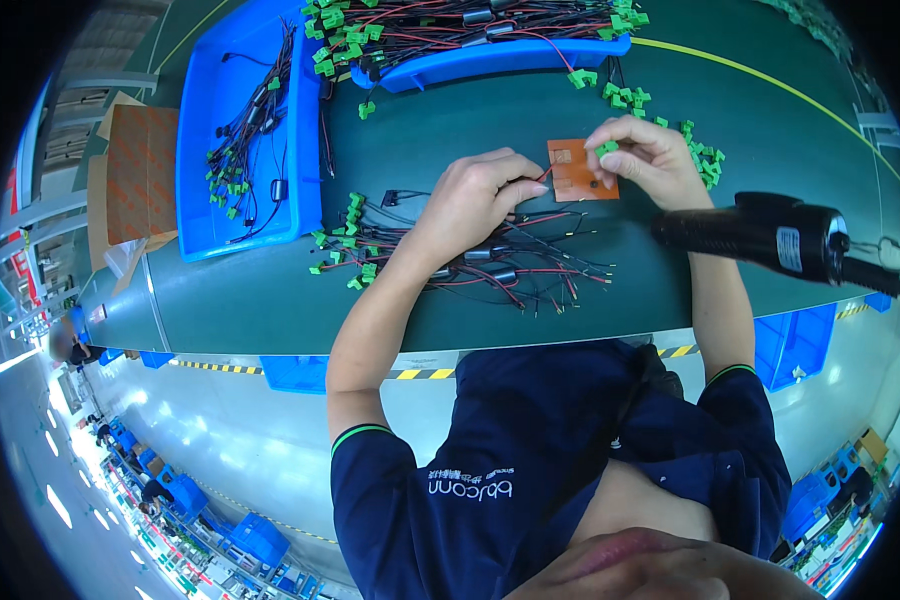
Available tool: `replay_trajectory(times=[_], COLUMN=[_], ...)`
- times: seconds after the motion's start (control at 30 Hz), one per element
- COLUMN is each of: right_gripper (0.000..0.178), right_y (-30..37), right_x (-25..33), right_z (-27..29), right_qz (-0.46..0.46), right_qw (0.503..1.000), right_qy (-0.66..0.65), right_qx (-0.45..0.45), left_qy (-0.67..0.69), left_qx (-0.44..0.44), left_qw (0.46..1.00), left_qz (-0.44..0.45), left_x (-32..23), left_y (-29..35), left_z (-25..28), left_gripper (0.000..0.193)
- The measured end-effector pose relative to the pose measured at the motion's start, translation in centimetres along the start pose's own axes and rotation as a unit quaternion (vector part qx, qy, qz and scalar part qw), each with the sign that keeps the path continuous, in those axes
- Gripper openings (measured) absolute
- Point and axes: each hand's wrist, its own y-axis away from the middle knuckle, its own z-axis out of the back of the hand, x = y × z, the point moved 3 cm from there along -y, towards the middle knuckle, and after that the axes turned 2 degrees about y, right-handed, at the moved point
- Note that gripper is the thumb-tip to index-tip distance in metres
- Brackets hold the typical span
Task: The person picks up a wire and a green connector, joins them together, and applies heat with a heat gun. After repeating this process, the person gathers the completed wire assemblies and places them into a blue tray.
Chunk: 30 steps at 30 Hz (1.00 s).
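My left hand (480, 195) is closed in a pinch on a cable with red and black wires, whose end points at the orange square plate (575, 187). Between the thumb and fingers of my right hand (653, 165) is a small green connector (606, 149), held just over the plate's right edge. Some small fittings sit on the plate. Below my left hand lies a bundle of black and red cables (480, 254) with green connectors at the left ends and bare wire tips at the right. Loose green connectors (705, 165) lie beyond my right hand.
A blue tray (195, 190) with cables stands at the left, next to a cardboard box (135, 175). At the back a blue bin (490, 62) is heaped with cables. A black cylindrical device (760, 235) extends over my right forearm. The green table's (370, 335) near edge is before me.
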Motion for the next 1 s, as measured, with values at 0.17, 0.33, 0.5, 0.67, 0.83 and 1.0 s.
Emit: replay_trajectory(times=[0.17, 0.33, 0.5, 0.67, 0.83, 1.0], right_gripper=[0.020, 0.025, 0.032, 0.034, 0.030, 0.030], right_y=[0.8, 0.6, 0.4, 0.0, 0.0, 0.4], right_x=[-0.1, -0.7, -1.7, -2.2, -1.5, -2.2], right_z=[-1.5, -1.8, -1.6, -1.7, -2.1, -1.8], right_qz=[0.008, 0.004, 0.025, 0.046, 0.049, 0.049], right_qw=[0.998, 0.994, 0.996, 0.997, 0.993, 0.990], right_qy=[-0.002, 0.060, 0.026, 0.001, 0.077, 0.092], right_qx=[-0.063, -0.089, -0.076, -0.061, -0.076, -0.097], left_qy=[0.137, 0.117, 0.228, 0.195, 0.134, 0.151], left_qx=[-0.026, -0.026, -0.058, -0.030, -0.038, -0.059], left_qw=[0.986, 0.991, 0.970, 0.976, 0.988, 0.984], left_qz=[0.092, 0.060, 0.062, 0.087, 0.069, 0.073], left_x=[0.1, 0.5, -0.1, 0.1, 0.1, 0.4], left_y=[0.1, -0.2, -0.7, -0.2, -0.1, -0.1], left_z=[0.2, 0.0, -0.8, -0.4, -0.4, -0.5], left_gripper=[0.019, 0.019, 0.017, 0.015, 0.012, 0.011])
